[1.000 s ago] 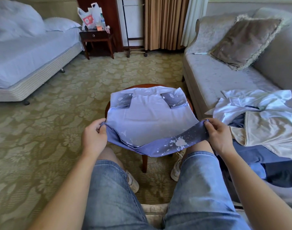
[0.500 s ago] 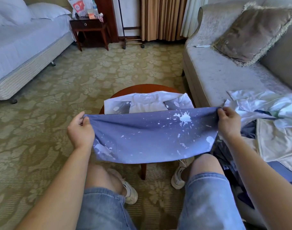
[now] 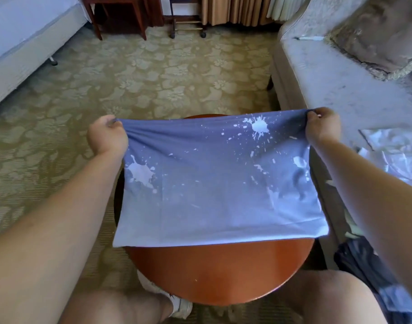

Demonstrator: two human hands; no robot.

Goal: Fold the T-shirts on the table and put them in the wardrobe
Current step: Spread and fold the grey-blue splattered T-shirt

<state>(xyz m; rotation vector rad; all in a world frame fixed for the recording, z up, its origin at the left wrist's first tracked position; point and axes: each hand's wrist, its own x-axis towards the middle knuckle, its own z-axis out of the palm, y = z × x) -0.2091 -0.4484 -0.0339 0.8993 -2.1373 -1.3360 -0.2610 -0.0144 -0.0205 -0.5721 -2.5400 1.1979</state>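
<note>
Both hands pinch the far corners of the blue splatter T-shirt [image 3: 214,183]: left hand [image 3: 106,134], right hand [image 3: 322,127], fingers curled tight on fabric. Shirt lies folded across the round wooden table [image 3: 219,270]. Sofa [image 3: 329,85] just right, with more clothes [image 3: 394,157]; bed [image 3: 24,33] far left.

Olive-gold carpet [image 3: 176,73] with a pale floral pattern covers the floor of a bedroom. At far left is a bed [image 3: 24,24] with white bedding on a pale base. Along the back are the legs of a dark wooden side table [image 3: 97,26], a wheeled rack [image 3: 187,19] and tan curtains [image 3: 235,8]. At right, a grey velvety sofa [image 3: 329,73] holds a brown fringed cushion [image 3: 382,31]. In the foreground stands a round reddish-brown tabletop [image 3: 219,272].
</note>
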